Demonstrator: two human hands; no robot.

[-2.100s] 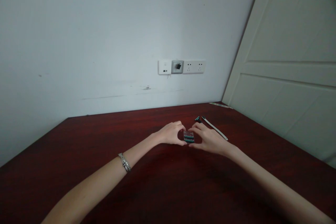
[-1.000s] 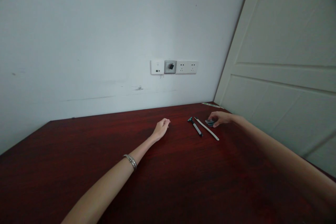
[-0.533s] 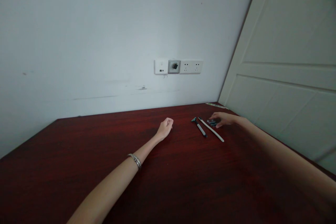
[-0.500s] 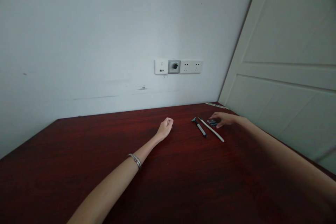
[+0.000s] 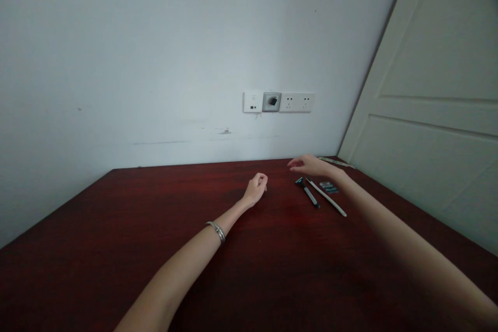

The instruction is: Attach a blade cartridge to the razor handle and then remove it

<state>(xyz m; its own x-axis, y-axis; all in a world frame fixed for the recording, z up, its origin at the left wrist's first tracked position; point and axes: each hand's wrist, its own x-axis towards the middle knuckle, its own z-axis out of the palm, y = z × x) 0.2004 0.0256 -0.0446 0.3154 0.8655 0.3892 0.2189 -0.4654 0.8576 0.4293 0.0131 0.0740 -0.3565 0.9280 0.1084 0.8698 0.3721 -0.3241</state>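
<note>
My left hand (image 5: 256,188) rests on the dark red table (image 5: 116,249) with its fingers curled in a loose fist, holding nothing I can see. My right hand (image 5: 310,165) hovers open above the table, fingers stretched to the left, just behind a razor (image 5: 307,191) with a dark head. A thin white stick (image 5: 326,197) lies beside the razor. A small clear case with teal blade cartridges (image 5: 329,187) lies on the table to the right of the stick, apart from my hand.
A white wall with a row of sockets (image 5: 279,102) stands behind the table. A pale door (image 5: 436,124) closes off the right side. A narrow flat strip (image 5: 334,161) lies at the table's far right corner. A bracelet (image 5: 217,231) is on my left wrist.
My right hand has let go of the cartridge case, leaving it right of the stick, and has lifted and moved left behind the razor. My left hand has stayed in its loose fist.
</note>
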